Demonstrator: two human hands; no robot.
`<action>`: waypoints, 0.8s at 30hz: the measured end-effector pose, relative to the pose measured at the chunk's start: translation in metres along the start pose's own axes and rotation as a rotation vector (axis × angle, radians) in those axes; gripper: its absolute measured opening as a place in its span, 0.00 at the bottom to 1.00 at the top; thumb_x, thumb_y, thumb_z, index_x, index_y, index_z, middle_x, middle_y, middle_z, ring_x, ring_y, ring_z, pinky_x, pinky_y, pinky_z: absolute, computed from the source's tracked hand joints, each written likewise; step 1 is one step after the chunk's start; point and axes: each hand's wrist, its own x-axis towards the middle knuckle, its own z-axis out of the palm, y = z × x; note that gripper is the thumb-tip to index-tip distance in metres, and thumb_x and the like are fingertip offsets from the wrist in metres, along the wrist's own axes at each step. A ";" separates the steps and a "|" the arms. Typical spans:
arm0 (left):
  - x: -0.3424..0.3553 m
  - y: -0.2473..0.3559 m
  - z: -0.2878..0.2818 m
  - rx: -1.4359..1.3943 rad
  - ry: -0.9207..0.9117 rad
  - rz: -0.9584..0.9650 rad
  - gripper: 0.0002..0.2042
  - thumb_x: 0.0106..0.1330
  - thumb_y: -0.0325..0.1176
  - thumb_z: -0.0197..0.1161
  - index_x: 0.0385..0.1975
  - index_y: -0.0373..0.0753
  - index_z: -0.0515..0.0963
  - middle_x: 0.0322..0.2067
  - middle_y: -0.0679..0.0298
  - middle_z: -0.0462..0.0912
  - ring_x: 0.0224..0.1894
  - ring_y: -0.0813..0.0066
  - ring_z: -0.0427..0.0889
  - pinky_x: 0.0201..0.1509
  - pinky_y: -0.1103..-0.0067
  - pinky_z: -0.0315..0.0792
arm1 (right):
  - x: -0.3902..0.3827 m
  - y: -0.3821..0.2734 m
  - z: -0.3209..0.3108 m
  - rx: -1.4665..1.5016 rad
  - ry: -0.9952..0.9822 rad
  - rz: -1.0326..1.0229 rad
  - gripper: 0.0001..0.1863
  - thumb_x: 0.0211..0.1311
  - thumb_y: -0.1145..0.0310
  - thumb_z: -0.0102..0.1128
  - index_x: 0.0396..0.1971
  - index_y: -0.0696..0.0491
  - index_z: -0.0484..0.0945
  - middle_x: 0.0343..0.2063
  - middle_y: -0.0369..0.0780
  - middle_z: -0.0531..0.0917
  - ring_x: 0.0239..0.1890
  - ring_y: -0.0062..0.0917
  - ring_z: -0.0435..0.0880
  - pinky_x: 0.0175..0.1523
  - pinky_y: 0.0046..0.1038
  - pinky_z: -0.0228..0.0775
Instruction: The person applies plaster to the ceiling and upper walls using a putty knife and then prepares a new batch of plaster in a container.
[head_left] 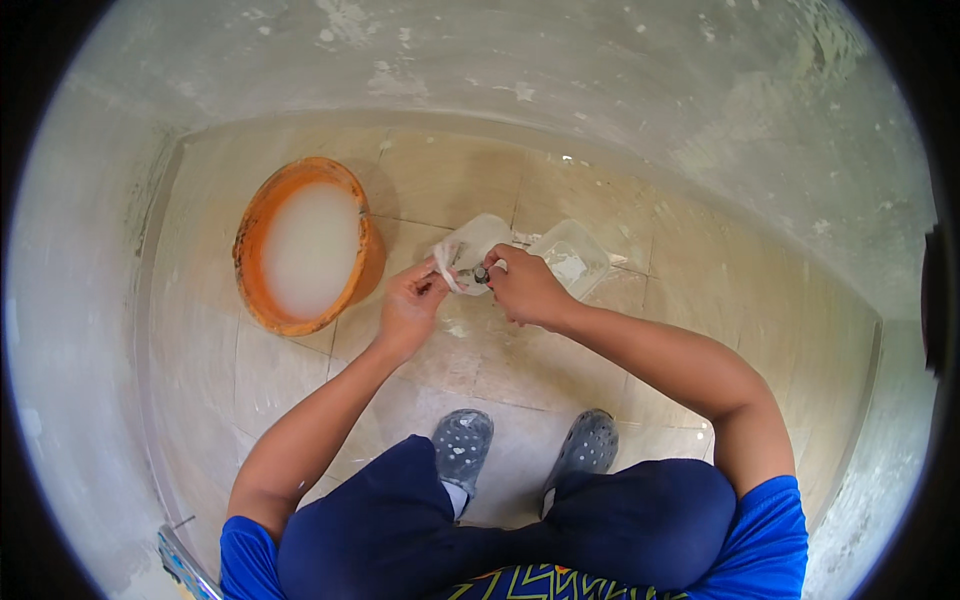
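My left hand [410, 312] is closed in a pinch on a loop-like white strip [445, 268], whose material I cannot make out. My right hand [527, 286] has its fingers closed on a small dark, roundish piece with a metallic look [482, 274], close beside the strip. Just beyond both hands, a translucent plastic container [484, 228] stands on the floor, partly covered by them. A second translucent container [585, 250], with some white matter in it, is to its right, past my right hand.
An orange bucket [374, 262] of cloudy white liquid stands at the left, its rim stained. Tiled floor [540, 360] spreads around my feet in grey clogs [463, 440]. Patchy grey walls [560, 60] enclose the space. A metallic object [186, 562] shows at the lower left.
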 end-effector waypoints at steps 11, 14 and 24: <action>0.000 0.001 -0.004 0.037 0.073 0.012 0.19 0.76 0.21 0.59 0.65 0.31 0.77 0.43 0.67 0.88 0.43 0.85 0.81 0.51 0.84 0.74 | 0.057 0.058 0.020 -0.045 0.287 -0.231 0.14 0.76 0.65 0.52 0.48 0.60 0.78 0.35 0.46 0.88 0.31 0.30 0.88 0.36 0.34 0.78; 0.002 -0.002 0.000 -0.008 0.059 0.021 0.19 0.76 0.21 0.59 0.65 0.31 0.77 0.43 0.67 0.88 0.43 0.86 0.81 0.50 0.85 0.73 | 0.069 0.058 0.024 0.005 0.279 -0.193 0.13 0.76 0.64 0.54 0.49 0.59 0.77 0.38 0.45 0.87 0.32 0.27 0.87 0.36 0.33 0.78; 0.011 0.002 -0.017 0.083 0.172 0.061 0.16 0.80 0.33 0.60 0.63 0.34 0.79 0.35 0.73 0.83 0.33 0.89 0.72 0.38 0.86 0.68 | 0.028 0.051 -0.005 0.362 0.082 -0.092 0.10 0.76 0.65 0.57 0.49 0.53 0.76 0.31 0.39 0.85 0.21 0.18 0.75 0.24 0.22 0.61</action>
